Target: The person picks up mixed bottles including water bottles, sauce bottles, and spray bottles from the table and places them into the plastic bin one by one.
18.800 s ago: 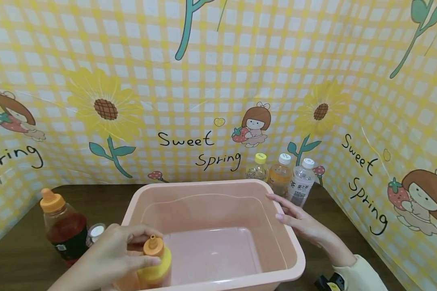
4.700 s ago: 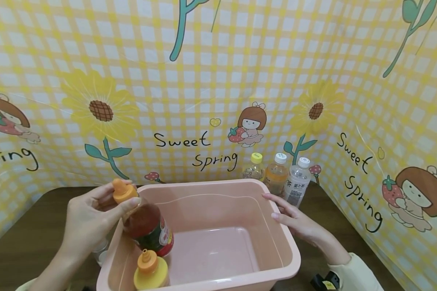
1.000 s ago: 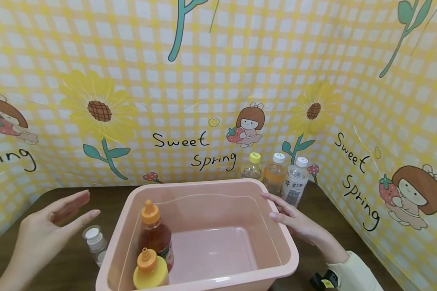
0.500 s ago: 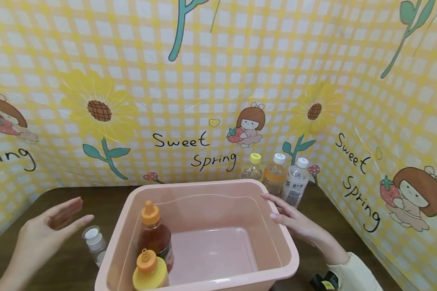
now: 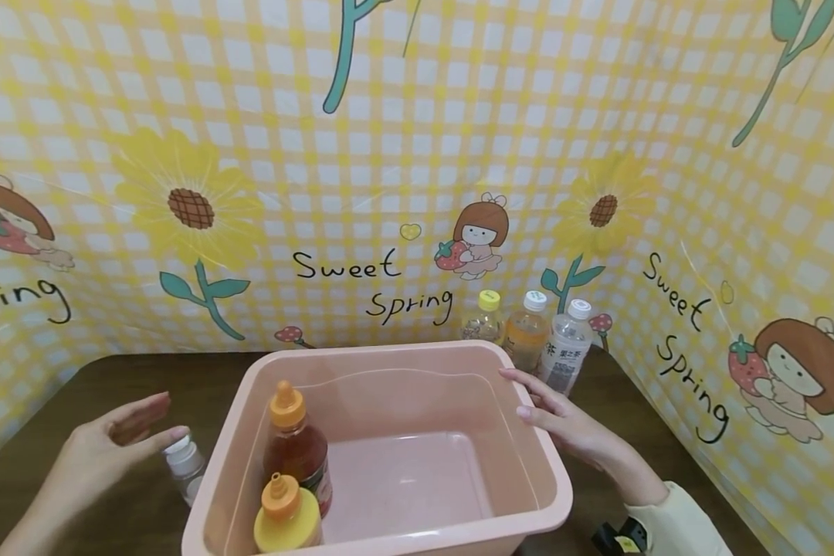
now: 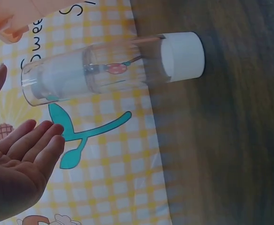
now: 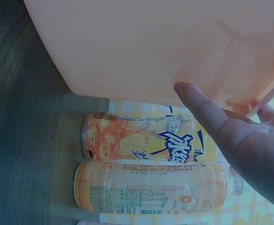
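Note:
My left hand [image 5: 100,452] is at the left with fingers and thumb spread, holding nothing. Its thumb overlaps the top of a small clear bottle [image 5: 184,466] in the head view. The left wrist view shows a gap between the hand and this clear bottle [image 6: 113,70], which has a white base. My right hand [image 5: 577,428] holds the right rim of a pink plastic tub [image 5: 389,357]; some fingers lie against its outer wall. Inside the tub, at the left, stand a red sauce bottle [image 5: 297,448] with an orange nozzle cap and a yellow squeeze bottle [image 5: 288,525].
Behind the tub's right corner stand a yellow-capped drink bottle [image 5: 484,316], an orange drink bottle [image 5: 527,336] and a clear labelled bottle [image 5: 567,347]. The dark wooden table [image 5: 128,378] ends at a yellow checked cloth [image 5: 361,177] at the back and right.
The left hand earlier held the yellow bottle, then the red sauce bottle; both now stand in the tub. Lately it has lowered and shifted right to the clear bottle. The right hand stays put.

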`<state>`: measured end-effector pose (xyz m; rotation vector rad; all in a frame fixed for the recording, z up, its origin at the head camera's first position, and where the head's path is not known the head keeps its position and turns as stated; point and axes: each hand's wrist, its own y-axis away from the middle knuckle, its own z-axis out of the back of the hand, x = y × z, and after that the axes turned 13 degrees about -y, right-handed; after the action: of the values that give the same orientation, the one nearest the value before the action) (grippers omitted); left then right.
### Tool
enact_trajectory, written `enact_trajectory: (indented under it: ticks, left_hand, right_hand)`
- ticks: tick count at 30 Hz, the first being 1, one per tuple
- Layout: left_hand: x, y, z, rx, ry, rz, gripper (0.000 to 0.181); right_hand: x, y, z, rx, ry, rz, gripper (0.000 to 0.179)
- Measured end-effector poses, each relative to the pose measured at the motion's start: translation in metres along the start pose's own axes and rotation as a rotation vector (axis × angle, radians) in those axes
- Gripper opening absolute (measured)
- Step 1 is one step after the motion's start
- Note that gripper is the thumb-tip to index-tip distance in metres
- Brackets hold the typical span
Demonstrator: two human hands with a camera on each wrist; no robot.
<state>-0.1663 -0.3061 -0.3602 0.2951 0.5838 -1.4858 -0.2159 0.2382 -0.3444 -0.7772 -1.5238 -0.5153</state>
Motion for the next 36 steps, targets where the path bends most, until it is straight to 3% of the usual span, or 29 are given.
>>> enact_trajectory:
  ticks: [7, 14, 29, 36]
  left_hand:
    - [-0.0008, 0.0006, -0.0043, 0.078, -0.027, -0.022, 0.068]
    - [-0.0026, 0.0002, -0.0066, 0.049, -0.042, -0.044, 0.058]
    - [-0.0038, 0.0044, -0.0068, 0.089, -0.091, -0.041, 0.052]
    - [-0.0062, 0.0051, -0.0081, 0.05, -0.095, -0.061, 0.05]
  right_hand:
    - [-0.0008, 0.0008, 0.0008, -0.006, 0.007, -0.004, 0.048]
    - [-0.001, 0.0011, 0.0001, -0.016, 0.014, -0.001, 0.048]
    - [-0.0009, 0.0005, 0.0003, -0.011, 0.024, 0.0, 0.049]
    - [-0.0006, 0.0011, -0.0005, -0.013, 0.023, 0.002, 0.049]
